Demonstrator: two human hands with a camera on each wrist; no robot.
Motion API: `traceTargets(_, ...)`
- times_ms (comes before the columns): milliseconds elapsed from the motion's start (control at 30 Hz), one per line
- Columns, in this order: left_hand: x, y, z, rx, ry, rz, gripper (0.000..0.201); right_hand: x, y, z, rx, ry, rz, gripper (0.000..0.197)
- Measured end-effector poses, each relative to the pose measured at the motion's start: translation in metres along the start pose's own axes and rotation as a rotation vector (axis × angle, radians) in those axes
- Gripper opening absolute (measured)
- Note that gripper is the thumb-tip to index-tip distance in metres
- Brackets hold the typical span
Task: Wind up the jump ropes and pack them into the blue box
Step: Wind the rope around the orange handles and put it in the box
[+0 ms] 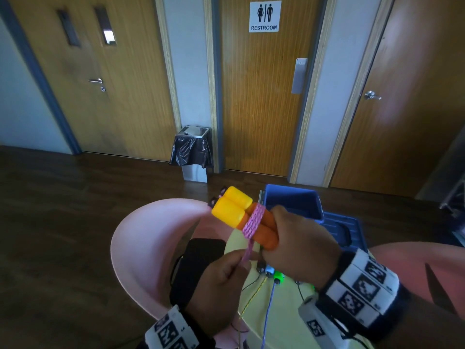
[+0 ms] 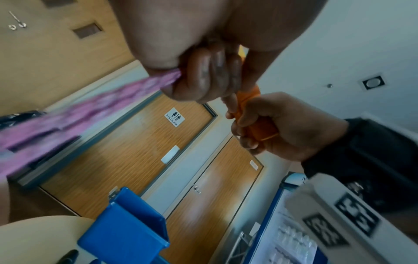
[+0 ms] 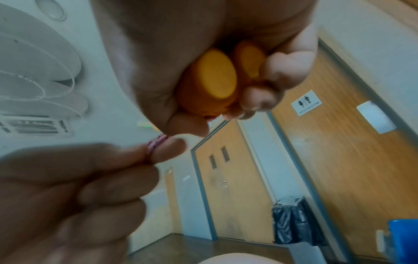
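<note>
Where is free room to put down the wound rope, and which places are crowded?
The blue box behind the right hand looks free inside, as far as its visible walls show. The yellow tabletop below both hands is crowded with loose ropes and a green handle. The left hand pinches the pink rope wound on the orange handles.

The head view looks forward and down from above both hands, facing a wall of wooden doors with the restroom sign [image 1: 265,16] straight ahead. The left wrist view sits very close under the left hand [image 2: 203,71], tilted up towards the ceiling, and is somewhat blurred. The right wrist view looks up from close beneath the right hand [image 3: 203,53]. All three share the restroom sign, the doors and the blue box [image 1: 293,201].
</note>
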State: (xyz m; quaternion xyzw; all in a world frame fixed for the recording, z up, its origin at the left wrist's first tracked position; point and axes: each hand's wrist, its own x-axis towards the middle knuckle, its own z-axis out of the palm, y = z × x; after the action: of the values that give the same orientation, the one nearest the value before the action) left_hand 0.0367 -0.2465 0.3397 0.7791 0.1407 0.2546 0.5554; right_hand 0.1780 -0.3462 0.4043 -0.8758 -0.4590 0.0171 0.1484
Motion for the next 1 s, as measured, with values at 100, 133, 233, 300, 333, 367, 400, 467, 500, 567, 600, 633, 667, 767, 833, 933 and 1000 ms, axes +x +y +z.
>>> traceTargets(100, -0.005, -0.009, 0.001, 0.088, -0.043, -0.034, 0.019, 0.016, 0.017, 0.001, -0.119, -0.053, 0.079, 0.033)
traceTargets(133, -0.007, -0.01, 0.001, 0.114, -0.09, -0.025, 0.022, 0.021, 0.022, 0.004, -0.17, -0.084, 0.108, 0.034)
traceTargets(233, -0.001, -0.017, -0.005, 0.335, -0.231, 0.03, 0.037, 0.026, 0.033, 0.019, -0.296, -0.186, 0.103, 0.033)
traceTargets(300, 0.01, -0.019, -0.014, 0.497, -0.275, 0.069, 0.04, 0.019, 0.031, 0.033, -0.427, -0.294, 0.029, 0.034)
traceTargets(333, 0.017, -0.019, -0.02, 0.568, -0.298, 0.089, 0.038, 0.014, 0.027, 0.04, -0.493, -0.348, -0.02, 0.034)
traceTargets(367, 0.024, -0.019, -0.027, 0.632, -0.329, 0.107, 0.034, 0.008, 0.022, 0.046, -0.543, -0.401, -0.074, 0.033)
traceTargets(400, 0.031, -0.018, -0.033, 0.691, -0.368, 0.117, 0.032, 0.001, 0.014, 0.051, -0.588, -0.458, -0.134, 0.033)
traceTargets(467, 0.044, -0.017, -0.043, 0.756, -0.467, 0.085, 0.032, -0.014, -0.001, 0.053, -0.637, -0.547, -0.262, 0.034)
traceTargets(500, 0.049, -0.016, -0.047, 0.753, -0.514, 0.05, 0.035, -0.021, -0.008, 0.051, -0.642, -0.568, -0.311, 0.035)
traceTargets(567, 0.055, -0.02, -0.052, 0.692, -0.593, -0.018, 0.039, -0.031, -0.017, 0.043, -0.636, -0.575, -0.368, 0.036)
traceTargets(600, 0.056, -0.022, -0.053, 0.645, -0.624, -0.038, 0.036, -0.034, -0.018, 0.037, -0.617, -0.566, -0.395, 0.034)
traceTargets(633, 0.056, -0.026, -0.054, 0.591, -0.639, -0.057, 0.03, -0.036, -0.02, 0.031, -0.592, -0.555, -0.422, 0.032)
traceTargets(667, 0.055, -0.027, -0.054, 0.528, -0.638, -0.077, 0.021, -0.037, -0.019, 0.025, -0.563, -0.553, -0.44, 0.03)
traceTargets(767, 0.05, -0.035, -0.052, 0.325, -0.581, -0.088, 0.021, -0.036, -0.016, 0.006, -0.482, -0.542, -0.436, 0.031)
traceTargets(833, 0.05, -0.037, -0.049, 0.241, -0.543, -0.072, 0.034, -0.035, -0.012, -0.005, -0.431, -0.516, -0.415, 0.033)
traceTargets(933, 0.052, -0.038, -0.045, 0.124, -0.497, -0.031, 0.041, -0.033, -0.007, -0.017, -0.362, -0.503, -0.375, 0.036)
traceTargets(1000, 0.053, -0.037, -0.043, 0.052, -0.469, -0.006, 0.036, -0.031, -0.006, -0.024, -0.333, -0.492, -0.383, 0.037)
